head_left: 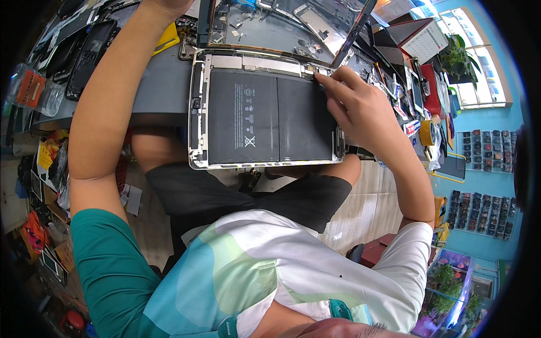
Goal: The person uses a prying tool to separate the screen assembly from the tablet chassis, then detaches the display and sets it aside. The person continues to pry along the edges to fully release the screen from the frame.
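An opened tablet projects from the near edge of the desk over my lap. Its large black battery lies exposed, with metal shields along the far edge. My right hand is at the tablet's far right corner, fingertips pinched together at small parts beside the battery; whatever they grip is too small to make out. Beyond the tablet stands a see-through glass panel with a dark frame. My left hand reaches past the panel's left side, and the picture's upper edge cuts off its fingers.
The grey desk carries dark device housings at left and a yellow piece. Loose parts show through the panel. At right are a desk calendar, a red case and yellow tape. Bagged clutter lies below left.
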The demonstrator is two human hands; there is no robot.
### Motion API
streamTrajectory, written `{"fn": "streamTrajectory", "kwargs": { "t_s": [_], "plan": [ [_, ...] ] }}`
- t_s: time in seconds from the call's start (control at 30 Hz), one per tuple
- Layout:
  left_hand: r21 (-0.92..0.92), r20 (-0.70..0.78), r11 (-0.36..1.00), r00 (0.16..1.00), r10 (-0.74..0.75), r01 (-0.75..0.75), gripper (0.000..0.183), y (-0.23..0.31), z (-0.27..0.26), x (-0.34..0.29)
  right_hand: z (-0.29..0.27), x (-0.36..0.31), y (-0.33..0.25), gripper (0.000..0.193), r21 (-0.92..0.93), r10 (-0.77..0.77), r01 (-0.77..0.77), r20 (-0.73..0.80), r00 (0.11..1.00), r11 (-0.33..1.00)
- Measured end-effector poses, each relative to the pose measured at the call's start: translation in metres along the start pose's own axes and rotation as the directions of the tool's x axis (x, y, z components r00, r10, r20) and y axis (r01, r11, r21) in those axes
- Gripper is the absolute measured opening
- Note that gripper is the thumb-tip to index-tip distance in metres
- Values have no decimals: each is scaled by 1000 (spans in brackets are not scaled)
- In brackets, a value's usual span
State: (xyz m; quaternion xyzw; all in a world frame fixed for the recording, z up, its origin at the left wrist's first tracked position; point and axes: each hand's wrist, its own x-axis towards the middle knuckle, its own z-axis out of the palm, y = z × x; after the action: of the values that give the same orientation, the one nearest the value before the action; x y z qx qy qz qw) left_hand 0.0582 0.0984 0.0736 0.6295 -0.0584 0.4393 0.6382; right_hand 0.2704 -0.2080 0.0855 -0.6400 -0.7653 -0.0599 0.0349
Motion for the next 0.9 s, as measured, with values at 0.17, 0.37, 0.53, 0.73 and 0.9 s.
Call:
{"fn": "streamTrajectory", "kwargs": {
  "t_s": [0.17, 0.37, 0.53, 0.73, 0.9],
  "plan": [
    [32, -31, 999, 999, -24, 25, 54, 5, 5, -1, -1, -1, 1, 34, 26, 7, -7, -6, 1000, 1000],
    [42, -26, 999, 999, -27, 28, 55, 6, 4, -1, -3, 2, 2, 34, 52, -10, 11, -16, 1000, 999],
    [40, -6, 999, 1000, -2, 2, 55, 3, 1, 0, -6, 4, 1, 36, 56, 7, -10, 38, 999, 998],
    [43, -13, 999, 1000, -11, 11, 55, 2, 2, 0, -1, 4, -1, 39, 3, 14, -14, 47, 999, 1000],
    [28, -17, 1000, 1000, -5, 5, 55, 0, 1, 1, 3, 1, -10, 40, -54, 56, -55, 22, 998, 997]
  ]
}}
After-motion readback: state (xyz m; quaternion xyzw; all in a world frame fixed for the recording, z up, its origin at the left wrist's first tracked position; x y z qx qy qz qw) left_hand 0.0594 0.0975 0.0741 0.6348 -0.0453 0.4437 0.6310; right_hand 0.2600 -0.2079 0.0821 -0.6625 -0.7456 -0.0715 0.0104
